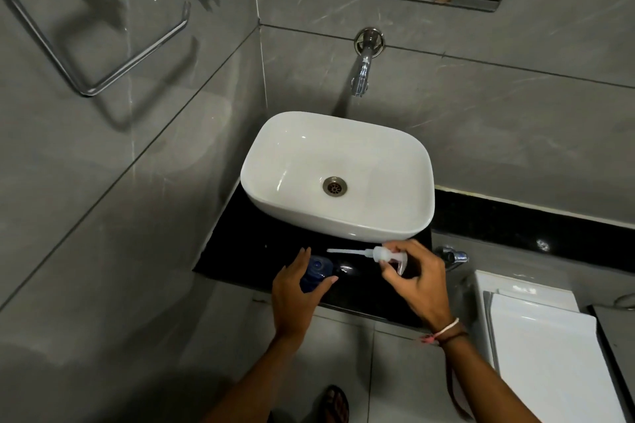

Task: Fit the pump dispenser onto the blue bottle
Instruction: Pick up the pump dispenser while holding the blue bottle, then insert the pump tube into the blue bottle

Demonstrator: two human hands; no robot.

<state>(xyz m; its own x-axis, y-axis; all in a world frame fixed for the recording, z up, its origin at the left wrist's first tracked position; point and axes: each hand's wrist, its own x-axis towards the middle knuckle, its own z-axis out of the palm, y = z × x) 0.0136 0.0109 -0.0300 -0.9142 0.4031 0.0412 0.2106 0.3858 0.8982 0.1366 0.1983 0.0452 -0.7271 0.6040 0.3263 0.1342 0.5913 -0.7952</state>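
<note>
The blue bottle [316, 269] stands on the black counter [240, 257] in front of the sink, its open mouth facing up. My left hand [298, 295] wraps around its side, thumb on the right. My right hand [417, 280] holds the pump dispenser [488, 256] by its clear head, lying almost level. Its white dip tube [347, 252] points left and ends just above and right of the bottle's mouth, apart from it.
A white basin [343, 227] sits on the counter behind the hands, under a wall tap [362, 75]. A chrome valve [453, 256] sticks out at the right. A white toilet cistern [536, 336] stands lower right. Grey tiled walls close in on the left.
</note>
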